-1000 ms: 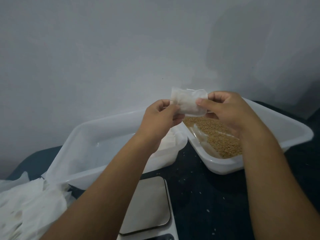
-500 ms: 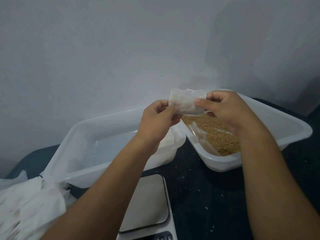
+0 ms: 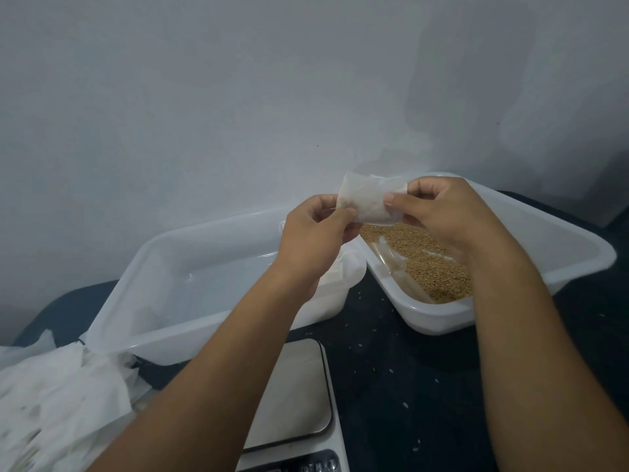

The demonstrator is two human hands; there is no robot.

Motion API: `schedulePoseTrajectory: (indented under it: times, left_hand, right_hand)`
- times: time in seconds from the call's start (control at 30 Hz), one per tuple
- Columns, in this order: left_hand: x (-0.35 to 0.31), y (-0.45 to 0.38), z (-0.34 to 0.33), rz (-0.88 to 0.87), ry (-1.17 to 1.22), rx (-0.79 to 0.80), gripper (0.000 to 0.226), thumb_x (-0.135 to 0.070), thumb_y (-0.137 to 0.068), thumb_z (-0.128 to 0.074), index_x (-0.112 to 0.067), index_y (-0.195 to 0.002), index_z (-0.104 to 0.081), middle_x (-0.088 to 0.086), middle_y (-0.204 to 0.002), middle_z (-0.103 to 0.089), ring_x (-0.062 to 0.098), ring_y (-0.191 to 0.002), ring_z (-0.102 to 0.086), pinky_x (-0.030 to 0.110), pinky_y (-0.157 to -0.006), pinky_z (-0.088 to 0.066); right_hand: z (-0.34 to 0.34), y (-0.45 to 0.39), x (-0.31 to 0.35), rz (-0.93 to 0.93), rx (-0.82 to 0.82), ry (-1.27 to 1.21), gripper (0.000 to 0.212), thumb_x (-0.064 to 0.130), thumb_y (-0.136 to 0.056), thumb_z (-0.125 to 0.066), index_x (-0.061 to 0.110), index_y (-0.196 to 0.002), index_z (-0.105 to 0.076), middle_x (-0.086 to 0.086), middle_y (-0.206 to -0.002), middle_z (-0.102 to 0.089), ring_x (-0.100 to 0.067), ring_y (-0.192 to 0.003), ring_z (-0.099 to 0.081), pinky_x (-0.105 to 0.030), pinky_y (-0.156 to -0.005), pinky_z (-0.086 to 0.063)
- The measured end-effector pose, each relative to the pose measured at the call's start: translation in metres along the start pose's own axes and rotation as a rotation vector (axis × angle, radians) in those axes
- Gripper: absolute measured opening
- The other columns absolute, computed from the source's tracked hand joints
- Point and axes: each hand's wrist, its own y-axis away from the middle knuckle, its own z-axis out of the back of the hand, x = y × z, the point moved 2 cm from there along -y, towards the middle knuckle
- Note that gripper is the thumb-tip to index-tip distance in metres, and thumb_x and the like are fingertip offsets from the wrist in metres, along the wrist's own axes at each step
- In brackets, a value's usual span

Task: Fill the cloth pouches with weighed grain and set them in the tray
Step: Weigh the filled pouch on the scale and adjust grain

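A small white cloth pouch (image 3: 369, 199) is held up in the air between both hands, above the gap between two tubs. My left hand (image 3: 315, 233) pinches its left edge. My right hand (image 3: 442, 212) pinches its right side with thumb and fingers. The translucent white tray (image 3: 163, 267) lies at the left, with something white in its right end behind my left hand. At the right, the white tub (image 3: 551, 243) holds brown grain (image 3: 429, 264) and a clear plastic scoop or bag. A kitchen scale (image 3: 299, 396) with a steel platform sits near me.
A heap of white cloth pouches (image 3: 58, 403) lies at the lower left beside the tray. The dark table (image 3: 401, 379) has scattered loose grains. A plain grey wall stands close behind the tubs.
Both hands and the pouch have stayed almost in place; the pouch has shifted slightly in my fingers.
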Motion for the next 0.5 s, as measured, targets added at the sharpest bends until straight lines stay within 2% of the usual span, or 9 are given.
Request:
schedulePoseTrajectory:
  times: [0.07, 0.13, 0.2, 0.4, 0.5]
  left_hand:
    - [0.0021, 0.0007, 0.0013, 0.012, 0.006, -0.004, 0.013, -0.007, -0.097, -0.065, -0.008, -0.108, -0.07, 0.007, -0.098, -0.074, 0.022, -0.095, -0.076, 0.031, -0.09, -0.061]
    - [0.0041, 0.0015, 0.0029, 0.018, 0.001, -0.01, 0.012, -0.007, -0.097, -0.066, -0.009, -0.107, -0.07, 0.006, -0.096, -0.074, 0.024, -0.096, -0.076, 0.03, -0.09, -0.061]
    - [0.0035, 0.0019, 0.0041, 0.008, 0.01, -0.01, 0.011, -0.007, -0.096, -0.067, -0.009, -0.106, -0.07, 0.005, -0.093, -0.075, 0.023, -0.094, -0.076, 0.03, -0.089, -0.061]
    - [-0.0022, -0.0027, 0.0007, -0.015, -0.038, -0.018, 0.013, -0.008, -0.096, -0.067, -0.009, -0.108, -0.071, 0.001, -0.091, -0.076, 0.02, -0.093, -0.077, 0.032, -0.09, -0.062]
    - [0.0002, -0.002, -0.0013, -0.032, -0.025, -0.02, 0.013, -0.008, -0.096, -0.068, -0.008, -0.108, -0.071, 0.001, -0.091, -0.077, 0.018, -0.09, -0.077, 0.029, -0.088, -0.062]
  right_hand:
    - [-0.0004, -0.0005, 0.0002, 0.019, -0.005, 0.002, 0.016, 0.036, -0.08, -0.086, 0.022, -0.077, -0.079, -0.013, -0.093, -0.077, -0.039, -0.097, -0.072, -0.058, -0.094, -0.058]
    - [-0.001, -0.0012, 0.0003, 0.041, -0.006, 0.015, 0.013, 0.037, -0.081, -0.086, 0.025, -0.078, -0.08, -0.003, -0.086, -0.078, -0.027, -0.085, -0.072, -0.055, -0.093, -0.059]
    - [-0.0021, -0.0011, -0.0003, 0.048, 0.001, 0.028, 0.013, 0.037, -0.081, -0.086, 0.027, -0.078, -0.079, 0.001, -0.084, -0.078, -0.016, -0.082, -0.071, -0.052, -0.093, -0.06]
    - [-0.0014, -0.0003, -0.0016, 0.028, 0.0, 0.051, 0.012, 0.036, -0.083, -0.085, 0.029, -0.075, -0.079, 0.002, -0.086, -0.079, -0.021, -0.091, -0.074, -0.052, -0.097, -0.058]
    - [-0.0015, -0.0002, -0.003, 0.021, -0.018, 0.092, 0.014, 0.038, -0.084, -0.083, 0.027, -0.077, -0.078, -0.001, -0.083, -0.077, -0.015, -0.078, -0.068, -0.053, -0.094, -0.059]
